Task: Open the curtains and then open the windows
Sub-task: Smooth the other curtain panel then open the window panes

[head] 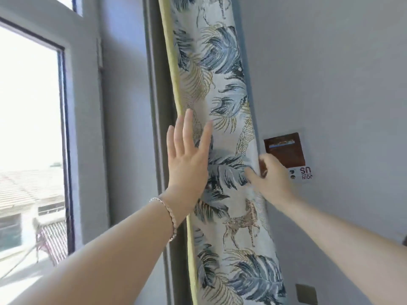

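A curtain [220, 84] with blue and gold leaves, a horse figure and a yellow-green edge hangs bunched into a narrow column against the wall. My left hand [187, 157] lies flat on its left edge, fingers spread and pointing up; a bracelet is on that wrist. My right hand [271, 177] touches the curtain's right side with its fingers bent, the thumb on the fabric; whether it pinches the cloth is unclear. The window [30, 128] is at the left, its dark-framed pane bright with daylight and rooftops beyond.
A grey window frame post [154, 106] runs just left of the curtain. On the white wall to the right hang a brown card holder [286, 150] with a printed sticker under it, and a small dark square plate [306, 293] lower down.
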Demonstrator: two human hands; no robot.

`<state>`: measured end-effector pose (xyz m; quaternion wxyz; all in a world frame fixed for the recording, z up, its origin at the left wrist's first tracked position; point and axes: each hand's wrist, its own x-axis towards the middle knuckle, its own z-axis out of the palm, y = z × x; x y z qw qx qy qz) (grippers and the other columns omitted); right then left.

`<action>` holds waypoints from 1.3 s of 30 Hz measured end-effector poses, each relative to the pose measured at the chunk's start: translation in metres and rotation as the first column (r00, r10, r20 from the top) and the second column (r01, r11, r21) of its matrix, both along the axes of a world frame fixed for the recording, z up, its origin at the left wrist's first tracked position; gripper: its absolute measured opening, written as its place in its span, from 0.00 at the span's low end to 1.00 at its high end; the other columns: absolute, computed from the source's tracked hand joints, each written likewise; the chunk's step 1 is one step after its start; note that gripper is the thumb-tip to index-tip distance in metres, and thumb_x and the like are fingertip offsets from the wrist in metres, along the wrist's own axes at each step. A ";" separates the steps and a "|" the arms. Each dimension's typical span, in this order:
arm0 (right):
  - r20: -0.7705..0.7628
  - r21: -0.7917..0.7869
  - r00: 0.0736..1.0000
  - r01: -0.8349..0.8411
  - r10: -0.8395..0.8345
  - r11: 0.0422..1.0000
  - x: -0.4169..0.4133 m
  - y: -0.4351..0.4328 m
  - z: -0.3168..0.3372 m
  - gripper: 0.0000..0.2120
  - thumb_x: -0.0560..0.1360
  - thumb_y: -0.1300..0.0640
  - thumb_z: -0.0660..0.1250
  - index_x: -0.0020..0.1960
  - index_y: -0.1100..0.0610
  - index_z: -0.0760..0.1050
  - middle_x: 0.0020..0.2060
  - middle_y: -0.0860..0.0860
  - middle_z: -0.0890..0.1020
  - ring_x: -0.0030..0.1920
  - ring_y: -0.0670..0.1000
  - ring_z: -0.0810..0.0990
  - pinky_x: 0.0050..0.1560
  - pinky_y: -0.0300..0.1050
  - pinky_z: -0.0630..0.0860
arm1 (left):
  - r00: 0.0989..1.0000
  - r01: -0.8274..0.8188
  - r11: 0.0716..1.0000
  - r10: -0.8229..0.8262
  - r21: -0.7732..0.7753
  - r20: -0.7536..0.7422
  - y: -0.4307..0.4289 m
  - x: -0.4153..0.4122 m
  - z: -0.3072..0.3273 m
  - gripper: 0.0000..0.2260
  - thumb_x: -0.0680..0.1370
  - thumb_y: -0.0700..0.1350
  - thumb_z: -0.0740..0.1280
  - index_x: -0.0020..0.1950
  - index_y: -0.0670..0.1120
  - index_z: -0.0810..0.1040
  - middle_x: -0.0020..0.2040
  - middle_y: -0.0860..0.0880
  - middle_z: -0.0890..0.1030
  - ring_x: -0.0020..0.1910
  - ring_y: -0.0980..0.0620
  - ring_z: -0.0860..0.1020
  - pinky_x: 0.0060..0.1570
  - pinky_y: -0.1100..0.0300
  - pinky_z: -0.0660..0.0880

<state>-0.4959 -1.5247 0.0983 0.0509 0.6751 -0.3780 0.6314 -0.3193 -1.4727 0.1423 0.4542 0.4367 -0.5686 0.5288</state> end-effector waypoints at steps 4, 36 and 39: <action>-0.045 0.025 0.999 -0.018 0.019 1.000 0.011 0.022 0.015 0.17 0.74 0.49 0.65 0.34 0.59 0.67 0.30 0.51 0.69 0.30 0.49 0.66 0.32 0.43 0.63 | 0.999 0.038 0.966 -0.041 0.257 0.007 0.011 0.000 0.024 0.25 0.77 0.44 0.58 0.74 0.42 0.59 0.75 0.37 0.59 0.75 0.40 0.54 0.74 0.48 0.45; -0.322 0.031 0.946 0.051 -0.039 0.998 -0.093 -0.363 0.113 0.21 0.78 0.42 0.56 0.37 0.57 0.72 0.27 0.48 0.69 0.33 0.54 0.70 0.25 0.41 0.56 | 0.923 -0.067 0.935 0.191 0.348 -0.335 -0.403 -0.158 0.140 0.33 0.75 0.55 0.52 0.76 0.46 0.43 0.72 0.28 0.54 0.66 0.25 0.60 0.63 0.37 0.62; -0.324 0.010 0.940 0.113 -0.104 0.994 -0.092 -0.410 0.124 0.23 0.79 0.44 0.55 0.47 0.62 0.77 0.38 0.57 0.80 0.37 0.55 0.71 0.31 0.43 0.61 | 0.926 -0.127 0.928 0.237 0.351 -0.293 -0.448 -0.159 0.153 0.32 0.76 0.55 0.52 0.76 0.42 0.49 0.70 0.26 0.57 0.62 0.24 0.64 0.60 0.39 0.66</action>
